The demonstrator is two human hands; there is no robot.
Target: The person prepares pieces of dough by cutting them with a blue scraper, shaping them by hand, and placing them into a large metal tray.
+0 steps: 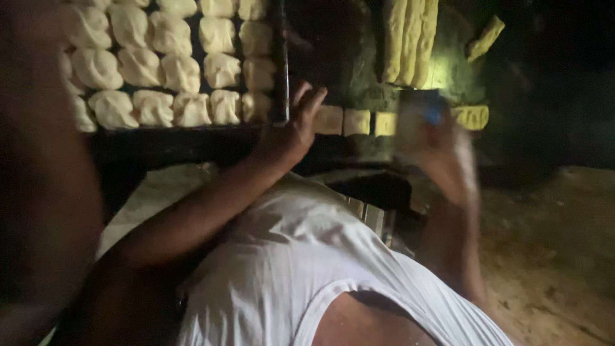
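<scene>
My left hand (291,131) reaches forward with its fingers spread and holds nothing. It hovers at the near right corner of a dark tray (280,64) and just left of a row of small cut dough pieces (357,122). My right hand (445,154) is blurred by motion. It is raised over the right end of that row and grips a dark flat tool (419,109) with a blue spot. Long dough strips (410,41) lie side by side on the dim work surface (368,86) behind the cut pieces.
The tray holds several rows of pale shaped dough rolls (181,72). A lone dough strip (485,38) lies at the far right. My white sleeveless shirt (288,256) fills the foreground. A large dark blurred shape (38,192) blocks the left side. Sandy ground (551,256) lies at the right.
</scene>
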